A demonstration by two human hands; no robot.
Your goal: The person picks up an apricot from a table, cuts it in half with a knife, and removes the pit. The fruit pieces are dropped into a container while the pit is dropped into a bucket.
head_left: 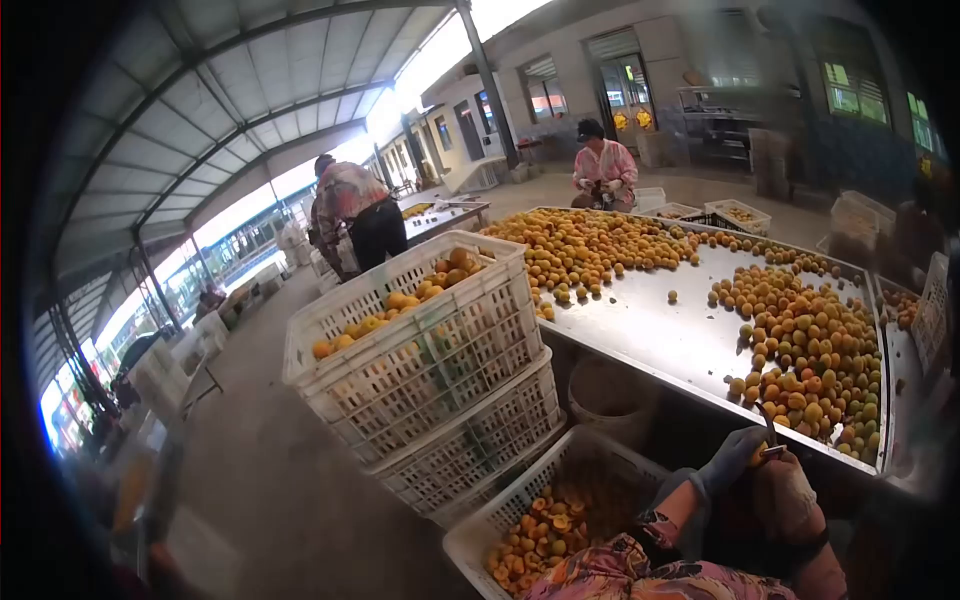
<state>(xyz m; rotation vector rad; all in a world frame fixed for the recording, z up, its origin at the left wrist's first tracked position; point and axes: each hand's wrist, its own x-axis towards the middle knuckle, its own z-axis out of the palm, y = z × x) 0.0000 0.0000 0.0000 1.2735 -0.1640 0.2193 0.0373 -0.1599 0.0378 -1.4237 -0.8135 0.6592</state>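
Note:
My left hand (732, 460), in a blue-grey glove, is closed around an apricot (758, 455) at the table's near edge. Close against it, my right hand (790, 492), in a pale glove, grips a thin curved metal tool (769, 428), apparently a pitting knife, that touches the fruit. Just beyond both hands, a heap of whole apricots (800, 345) lies on the metal-topped table (640, 335). Below and left of my hands, a white crate (470, 545) holds halved apricots (540, 535).
Stacked white crates (440, 350) with apricots on top stand left of the table. A bucket (605, 400) sits under the table's edge. One person (605, 170) sits across the table; another person (355, 205) bends over a farther table.

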